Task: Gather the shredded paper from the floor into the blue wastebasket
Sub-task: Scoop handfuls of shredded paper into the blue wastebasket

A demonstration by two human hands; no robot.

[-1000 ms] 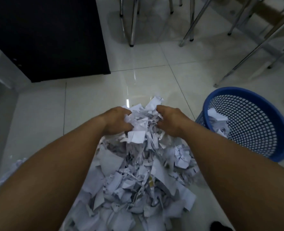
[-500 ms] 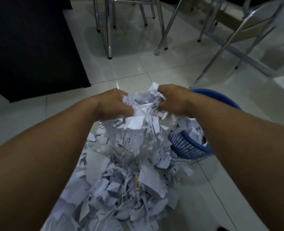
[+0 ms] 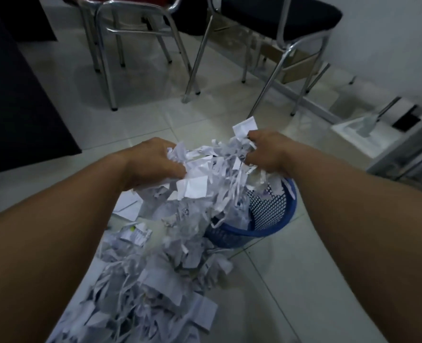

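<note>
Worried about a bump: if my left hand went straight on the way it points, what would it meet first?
The paper bundle it grips, then probably the right hand beyond it; depth is hard to judge.

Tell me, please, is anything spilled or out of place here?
Yes: shredded paper lies scattered over the floor beside the blue wastebasket. The left hand and right hand grip a bunch above its rim, and strips hang down partly outside the basket.
</note>
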